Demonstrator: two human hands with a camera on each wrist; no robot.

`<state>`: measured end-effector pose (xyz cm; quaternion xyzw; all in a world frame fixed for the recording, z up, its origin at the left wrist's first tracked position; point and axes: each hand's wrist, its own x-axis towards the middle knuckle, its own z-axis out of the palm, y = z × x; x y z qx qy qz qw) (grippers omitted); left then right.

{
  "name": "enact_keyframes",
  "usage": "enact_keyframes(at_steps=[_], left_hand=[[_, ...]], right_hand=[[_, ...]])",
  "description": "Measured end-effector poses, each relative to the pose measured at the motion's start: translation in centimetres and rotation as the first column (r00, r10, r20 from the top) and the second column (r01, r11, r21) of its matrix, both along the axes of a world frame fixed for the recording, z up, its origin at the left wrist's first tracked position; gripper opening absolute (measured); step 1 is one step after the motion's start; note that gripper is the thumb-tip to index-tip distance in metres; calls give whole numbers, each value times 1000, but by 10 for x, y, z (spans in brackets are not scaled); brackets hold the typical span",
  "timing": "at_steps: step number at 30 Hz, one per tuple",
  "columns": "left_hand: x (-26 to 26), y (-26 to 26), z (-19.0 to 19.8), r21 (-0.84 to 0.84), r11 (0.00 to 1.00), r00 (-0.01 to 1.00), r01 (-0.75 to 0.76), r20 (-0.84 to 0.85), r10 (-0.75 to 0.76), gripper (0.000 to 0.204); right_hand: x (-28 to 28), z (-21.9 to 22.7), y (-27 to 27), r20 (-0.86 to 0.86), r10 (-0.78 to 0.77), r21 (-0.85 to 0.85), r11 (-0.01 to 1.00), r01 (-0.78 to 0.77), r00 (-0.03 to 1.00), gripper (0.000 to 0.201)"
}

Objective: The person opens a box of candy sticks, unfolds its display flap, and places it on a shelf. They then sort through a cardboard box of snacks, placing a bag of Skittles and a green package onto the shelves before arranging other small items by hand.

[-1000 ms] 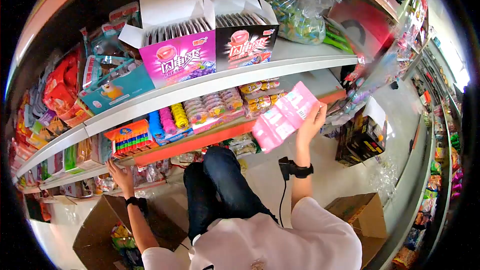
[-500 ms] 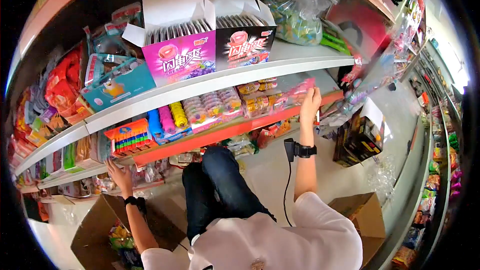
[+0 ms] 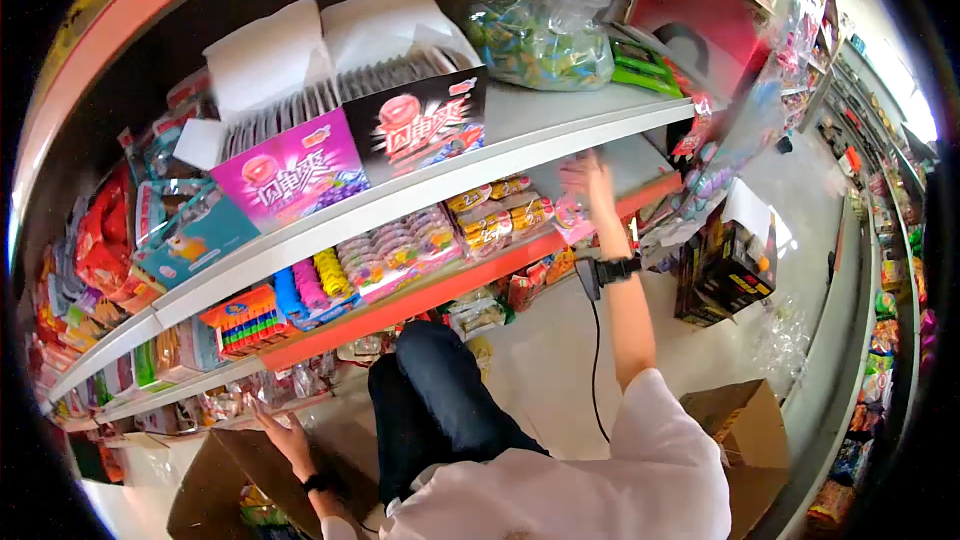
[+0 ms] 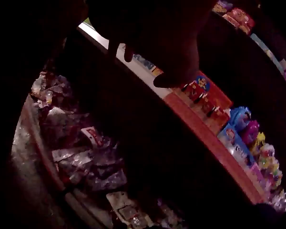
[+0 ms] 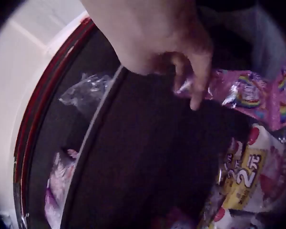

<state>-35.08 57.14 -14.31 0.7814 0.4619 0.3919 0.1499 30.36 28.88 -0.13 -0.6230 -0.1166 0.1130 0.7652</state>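
Observation:
My right hand [image 3: 600,190] reaches onto the lower shelf, its fingers at the near end of a pink snack packet [image 3: 573,205]. In the right wrist view the fingers of the right hand [image 5: 181,52] pinch the end of the pink packet [image 5: 245,93], which has rainbow prints and lies along the shelf. Beside it are yellow-and-white packets [image 5: 250,174] marked 2元. My left hand [image 3: 288,442] is held over a cardboard box, fingers extended and holding nothing. It appears as a dark silhouette in the left wrist view.
On the upper shelf stand a purple box [image 3: 290,180], a black box [image 3: 425,120] and a bag of green-wrapped sweets [image 3: 540,45]. Cardboard boxes [image 3: 225,485] flank the person. A black carton [image 3: 725,270] is on the floor at right. The orange shelf edge [image 3: 420,300] runs in front.
My right hand has carried the pink packet from in front of the shelf onto the lower shelf, beside the yellow packets. The left hand has come away from the shelf edge, and the head view has turned.

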Motion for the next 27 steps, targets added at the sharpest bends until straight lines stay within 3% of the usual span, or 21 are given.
enact_keyframes(at_steps=[2,3,4,5,6,7,9,10,12,15,16,19,20,23,24,25,26,27], left_hand=[[-1,-9,-18,-67,998,999,10,-38,-12,75],[-2,-10,-24,-99,995,998,17,-58,-22,76],[-1,-14,-24,-117,993,998,16,-58,-23,75],[2,-22,-21,-136,991,998,15,-54,-23,74],[6,-27,-20,-155,988,999,13,-48,-20,74],[6,-28,-23,-181,983,998,17,-57,-28,73],[0,-29,-33,-235,972,996,23,-79,-43,73],[-3,-27,-41,-187,982,982,14,-181,-49,73],[1,-28,-41,-221,974,977,37,-198,-82,73],[10,-30,-42,-290,956,974,41,-202,-103,72],[13,-31,-42,-314,949,975,37,-195,-103,71],[23,-33,-42,-363,922,984,136,-60,-169,72],[25,-37,-41,-359,927,982,111,-105,-158,72],[32,-46,-35,-340,939,972,61,-193,-133,72],[30,-49,-37,-334,941,972,57,-197,-129,73],[29,-54,-41,-330,943,972,53,-201,-125,73],[26,-55,-47,-344,939,973,24,-207,-101,74],[27,-57,-44,-331,942,970,52,-208,-127,75]], right_hand=[[37,-39,11,-74,114,-69,991,-119,991,40],[63,-70,12,167,129,-238,967,-87,978,39],[89,-101,10,485,157,-419,905,71,860,38],[104,-127,5,721,181,-466,841,275,669,37],[94,-128,0,806,226,-488,777,398,547,36],[63,-116,-5,720,256,-618,658,430,645,47],[36,-123,-16,728,343,-683,432,588,593,52],[30,-121,-19,686,339,-723,422,548,644,55],[16,-113,-19,586,330,-797,396,455,740,59],[16,-111,-3,636,367,-746,518,419,678,64],[24,-114,4,641,401,-750,510,421,655,67],[42,-130,22,605,475,-796,388,465,639,68],[40,-124,24,583,497,-812,336,477,643,66],[44,-96,10,744,342,-659,517,546,574,59],[48,-81,-2,816,126,-484,683,548,564,49],[55,-68,-21,838,-91,-297,751,590,537,44],[62,-54,-43,810,-303,-98,774,626,502,39],[60,-24,-64,722,-515,87,731,677,463,25]])
